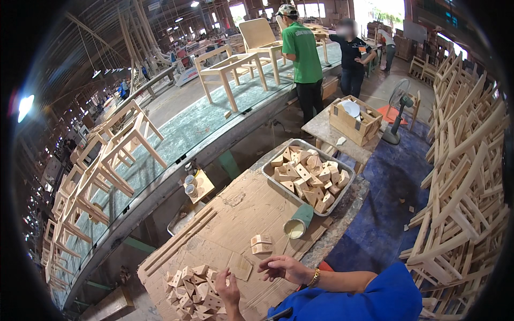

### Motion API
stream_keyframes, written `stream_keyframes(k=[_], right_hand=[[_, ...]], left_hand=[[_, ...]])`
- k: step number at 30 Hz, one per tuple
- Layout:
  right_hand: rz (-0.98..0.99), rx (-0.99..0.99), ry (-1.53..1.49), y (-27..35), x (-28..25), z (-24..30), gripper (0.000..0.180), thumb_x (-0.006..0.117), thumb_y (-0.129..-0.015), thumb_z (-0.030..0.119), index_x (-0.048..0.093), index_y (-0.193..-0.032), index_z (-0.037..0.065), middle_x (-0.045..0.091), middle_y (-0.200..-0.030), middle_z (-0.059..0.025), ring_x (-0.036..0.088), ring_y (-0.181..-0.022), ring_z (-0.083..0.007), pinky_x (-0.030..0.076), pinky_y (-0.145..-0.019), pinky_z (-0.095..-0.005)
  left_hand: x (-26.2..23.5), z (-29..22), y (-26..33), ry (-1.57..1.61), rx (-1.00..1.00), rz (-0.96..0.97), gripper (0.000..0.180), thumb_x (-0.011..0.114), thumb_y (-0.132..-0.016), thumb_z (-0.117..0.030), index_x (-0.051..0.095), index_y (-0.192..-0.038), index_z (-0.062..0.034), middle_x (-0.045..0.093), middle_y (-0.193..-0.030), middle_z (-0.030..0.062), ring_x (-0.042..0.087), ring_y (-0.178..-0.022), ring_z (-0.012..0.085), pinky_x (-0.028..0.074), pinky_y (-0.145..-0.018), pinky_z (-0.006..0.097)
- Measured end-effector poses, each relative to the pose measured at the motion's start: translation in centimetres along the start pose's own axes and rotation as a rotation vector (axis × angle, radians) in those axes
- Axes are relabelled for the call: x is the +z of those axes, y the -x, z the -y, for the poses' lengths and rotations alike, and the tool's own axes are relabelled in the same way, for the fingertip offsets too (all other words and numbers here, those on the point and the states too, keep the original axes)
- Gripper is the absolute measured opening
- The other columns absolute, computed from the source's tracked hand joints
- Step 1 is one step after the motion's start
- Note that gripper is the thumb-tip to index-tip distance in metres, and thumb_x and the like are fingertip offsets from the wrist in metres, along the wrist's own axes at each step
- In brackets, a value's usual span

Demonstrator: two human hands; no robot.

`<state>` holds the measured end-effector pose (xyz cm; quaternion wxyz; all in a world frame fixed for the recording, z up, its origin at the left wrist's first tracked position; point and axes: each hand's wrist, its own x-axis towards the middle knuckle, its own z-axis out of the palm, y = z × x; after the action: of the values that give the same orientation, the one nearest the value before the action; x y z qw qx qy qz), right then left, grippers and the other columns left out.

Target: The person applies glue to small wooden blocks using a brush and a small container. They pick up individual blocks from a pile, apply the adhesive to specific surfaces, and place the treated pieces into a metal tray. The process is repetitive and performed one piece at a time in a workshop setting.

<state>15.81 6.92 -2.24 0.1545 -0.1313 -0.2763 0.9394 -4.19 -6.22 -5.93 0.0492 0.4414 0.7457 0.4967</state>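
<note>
Two bare hands are up over the near cardboard (227,214): the left hand (228,289), fingers bent and a bit apart, is by the pile of wood blocks (188,291) at near left, and the right hand (284,269) is loosely spread with nothing in it. Past the right hand sits a small block stack (261,244), left of the green pot (304,215). The gray tray (282,188) is far right by the table's edge (350,208), with open room on its left

Cardboard-covered table (214,230), heap of wooden blocks (195,291), grey tray (350,177) of blocks, green container (302,217), block pair (261,244)
</note>
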Motion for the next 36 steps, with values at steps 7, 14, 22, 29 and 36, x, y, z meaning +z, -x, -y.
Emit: stream_keyframes(k=[7, 14, 22, 29, 36], right_hand=[[-0.041, 0.003, -0.009, -0.3, -0.7, 0.2, 0.033, 0.05, -0.09, 0.018, 0.05, -0.116, -0.003, 0.06, -0.11, -0.0135, 0.063, -0.086, -0.0181, 0.05, -0.074, -0.028], [-0.075, -0.015, -0.041, -0.8, -0.8, 0.3, 0.031, 0.05, -0.089, 0.016, 0.052, -0.114, -0.003, 0.062, -0.106, -0.0136, 0.063, -0.083, -0.0175, 0.051, -0.072, -0.0275], [-0.08, -0.008, -0.038, -1.4, -0.5, 0.2, 0.03, 0.05, -0.089, 0.016, 0.053, -0.112, -0.002, 0.062, -0.104, -0.0135, 0.063, -0.082, -0.0176, 0.051, -0.072, -0.0281], [-0.056, -0.011, -0.057, -1.4, -0.5, 0.0, 0.028, 0.049, -0.09, 0.015, 0.053, -0.112, -0.003, 0.062, -0.103, -0.0136, 0.063, -0.081, -0.018, 0.051, -0.071, -0.028], [-0.069, -0.006, -0.062, -1.5, -0.4, 0.2, 0.028, 0.05, -0.089, 0.014, 0.053, -0.112, -0.003, 0.062, -0.103, -0.0141, 0.063, -0.081, -0.0181, 0.051, -0.072, -0.0283]], left_hand=[[0.1, -0.4, -0.4, -0.047, 0.015, 0.017, 0.024, 0.058, -0.077, 0.001, 0.059, -0.101, 0.0036, 0.06, -0.093, 0.0155, 0.059, -0.08, 0.0247, 0.047, -0.073, 0.034], [0.2, 0.1, -0.6, -0.034, 0.005, 0.045, 0.024, 0.058, -0.077, 0.001, 0.059, -0.101, 0.0032, 0.059, -0.094, 0.0159, 0.059, -0.081, 0.0252, 0.047, -0.074, 0.034], [0.0, 0.6, -0.8, -0.053, 0.012, 0.044, 0.025, 0.058, -0.076, 0.0, 0.059, -0.101, 0.0027, 0.06, -0.095, 0.0158, 0.06, -0.081, 0.0255, 0.047, -0.074, 0.035], [0.1, 0.9, -0.5, -0.021, -0.016, 0.046, 0.026, 0.058, -0.076, -0.001, 0.059, -0.102, 0.0025, 0.06, -0.094, 0.016, 0.059, -0.08, 0.026, 0.047, -0.074, 0.035], [0.1, 0.7, -0.7, -0.066, 0.005, 0.081, 0.025, 0.056, -0.078, 0.0, 0.058, -0.103, 0.0031, 0.059, -0.097, 0.0147, 0.06, -0.082, 0.0219, 0.047, -0.075, 0.032]])
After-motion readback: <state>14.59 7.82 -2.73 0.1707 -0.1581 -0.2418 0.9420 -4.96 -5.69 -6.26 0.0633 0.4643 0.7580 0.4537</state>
